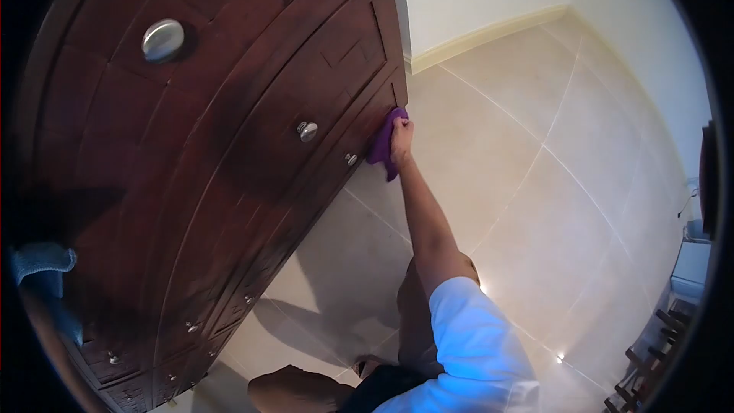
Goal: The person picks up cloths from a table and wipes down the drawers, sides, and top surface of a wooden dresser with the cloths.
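Observation:
My right hand (402,140) is closed on a purple cloth (380,148) and holds it against the lower edge of a dark reddish-brown wooden chest of drawers (260,92), near its corner. Part of the cloth hangs below the fingers. Round metal knobs are fixed to the drawer fronts, with a small knob (351,159) just left of the cloth. My left hand cannot be seen.
A blue cloth (44,258) lies over the chest's far left edge. Pale floor tiles (527,206) extend to white walls with a cream baseboard (489,35). Dark wooden furniture (646,367) and a light box (690,269) stand at the right. My bent legs show below.

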The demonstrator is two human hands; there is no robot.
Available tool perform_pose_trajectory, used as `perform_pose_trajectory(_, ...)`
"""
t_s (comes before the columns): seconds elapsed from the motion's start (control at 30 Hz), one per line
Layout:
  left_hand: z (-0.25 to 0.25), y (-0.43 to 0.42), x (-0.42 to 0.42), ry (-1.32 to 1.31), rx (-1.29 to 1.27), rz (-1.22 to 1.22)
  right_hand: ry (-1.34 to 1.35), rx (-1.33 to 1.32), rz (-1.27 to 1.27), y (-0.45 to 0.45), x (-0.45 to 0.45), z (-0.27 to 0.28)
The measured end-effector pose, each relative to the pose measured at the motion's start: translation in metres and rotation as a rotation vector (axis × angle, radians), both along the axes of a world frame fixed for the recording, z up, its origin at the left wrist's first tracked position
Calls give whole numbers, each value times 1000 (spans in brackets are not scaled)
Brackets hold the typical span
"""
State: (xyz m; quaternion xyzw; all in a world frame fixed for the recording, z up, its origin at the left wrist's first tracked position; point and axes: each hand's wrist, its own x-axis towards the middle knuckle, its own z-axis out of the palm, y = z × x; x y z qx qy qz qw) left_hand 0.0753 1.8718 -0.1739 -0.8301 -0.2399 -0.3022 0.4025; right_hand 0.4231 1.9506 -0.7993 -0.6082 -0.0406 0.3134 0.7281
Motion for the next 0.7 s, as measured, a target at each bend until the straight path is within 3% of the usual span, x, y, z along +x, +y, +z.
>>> perform_pose_trajectory(0.13,3,3,10,9,-7,-37,132,22,150,-3,12,-6)
perform_pose_trajectory(0.27,11,16,0,60,47,-116,-108,55,-220,-15,-114,-22)
perform_pose_trajectory(0.3,7,10,17,60,51,-107,99,134,-175,-37,-150,15)
perform_pose_trajectory(0.33,1,-4,47,-428,-84,135,104,49,-126,-49,-189,10)
perform_pose_trajectory(0.4,11,14,4,61,8,-107,142,20,-15,-82,-256,35)
perform_pose_trajectory(0.47,14,14,0,78,22,-97,266,92,93,-104,-322,10)
perform_pose_trajectory(0.6,14,13,-1,107,50,-97,222,81,231,-117,-308,33)
perform_pose_trajectory(0.67,15,14,-1,124,57,-101,-152,16,219,-104,-278,22)
perform_pose_trajectory(0.7,15,15,-1,131,59,-108,-152,17,216,-101,-261,24)
